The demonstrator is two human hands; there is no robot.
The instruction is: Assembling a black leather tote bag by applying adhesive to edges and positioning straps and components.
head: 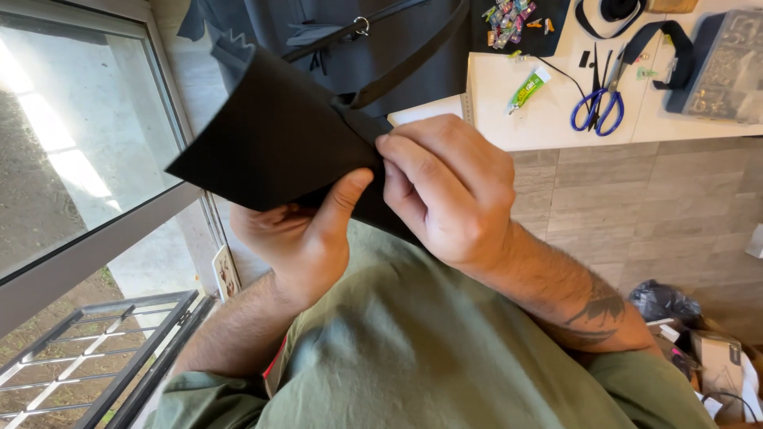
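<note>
A stiff black sheet of material [270, 135], curved like a bag panel, is held up in front of my chest. My left hand [306, 230] grips its lower edge, thumb pressed up against it. My right hand [445, 187] pinches the same piece where a black strap [401, 67] joins it, fingers curled over the seam. The strap runs up and away, with a small metal ring [362, 25] on another strap near the top.
A white table [556, 111] at the upper right carries blue-handled scissors [598, 107], a green glue tube [528, 89], coloured clips [507, 20] and a clear parts box [727, 67]. A window [71, 135] is at the left; tiled floor, a black bag [664, 302] and cardboard at the right.
</note>
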